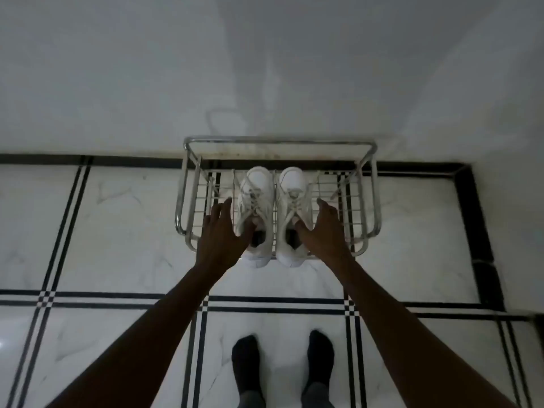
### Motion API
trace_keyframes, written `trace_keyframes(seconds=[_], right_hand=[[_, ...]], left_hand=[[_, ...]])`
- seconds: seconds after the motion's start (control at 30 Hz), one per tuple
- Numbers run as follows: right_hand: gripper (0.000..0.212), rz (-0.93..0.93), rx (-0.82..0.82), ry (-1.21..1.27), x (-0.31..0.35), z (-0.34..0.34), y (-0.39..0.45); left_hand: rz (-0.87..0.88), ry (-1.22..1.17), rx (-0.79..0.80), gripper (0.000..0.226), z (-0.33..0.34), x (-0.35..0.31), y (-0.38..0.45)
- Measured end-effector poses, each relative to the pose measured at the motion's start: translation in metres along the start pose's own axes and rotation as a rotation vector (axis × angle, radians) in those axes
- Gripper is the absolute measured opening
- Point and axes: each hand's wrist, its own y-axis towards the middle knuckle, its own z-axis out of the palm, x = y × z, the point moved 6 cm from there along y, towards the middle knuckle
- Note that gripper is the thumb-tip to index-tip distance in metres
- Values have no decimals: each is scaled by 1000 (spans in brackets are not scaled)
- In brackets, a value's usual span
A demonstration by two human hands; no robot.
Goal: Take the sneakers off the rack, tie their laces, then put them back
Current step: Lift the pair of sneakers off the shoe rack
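1. A chrome wire shoe rack (371, 184) stands on a white marble-look tiled floor (123, 231) with black inlay lines, its back rail against a white wall (265, 69).
2. A pair of white lace-up sneakers sits side by side near the middle of the rack's top shelf, toes towards the wall and heels overhanging the front edge.
3. The left sneaker (255, 198) and the right sneaker (294, 198) are just beside each other, almost touching along their inner sides.
4. Their white laces (253, 195) run criss-cross through the eyelets; the ends look loose, with no bow that I can make out.
5. The left hand (221, 234) is at the left sneaker: its thumb dips into the shoe's dark opening while the fingers are spread over the wire shelf on the outer side, so the grip is wide and not closed on the shoe.
6. The right hand (323, 231) mirrors it at the right sneaker, thumb at the opening beneath the tongue, fingers spread along the outer side, the grip likewise unclosed.
7. Both bare forearms reach forward from the lower corners of the view.
8. Two feet in dark socks (245, 357) stand on the floor well in front of the rack.
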Motion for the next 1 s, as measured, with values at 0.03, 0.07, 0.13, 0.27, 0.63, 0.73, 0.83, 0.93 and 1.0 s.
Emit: trace_keyframes(seconds=[0.03, 0.07, 0.13, 0.27, 0.63, 0.73, 0.83, 0.93, 1.0], right_hand=[[69, 23, 13, 13, -8, 9, 7], [65, 40, 22, -9, -15, 17, 16], [60, 69, 35, -30, -36, 29, 34], [59, 163, 57, -27, -54, 33, 55], [31, -42, -24, -13, -46, 37, 28], [33, -141, -93, 37, -51, 38, -3], [42, -167, -141, 126, -65, 48, -42], [53, -135, -147, 137, -93, 65, -84], [55, -119, -129, 137, -117, 75, -111]], left_hand=[[-36, -44, 21, 89, 12, 9, 4], [-68, -85, 48, 94, 21, 14, 9], [-166, -220, 140, 85, 44, 31, 16], [-189, -359, 129, 47, 53, 36, 23], [-66, -300, 28, 53, 48, 34, 2], [-52, -291, -37, 55, 51, 45, -26], [-25, -256, -82, 52, 57, 57, -64], [-44, -251, -85, 48, 69, 76, -107], [-62, -266, -93, 45, 82, 83, -143]])
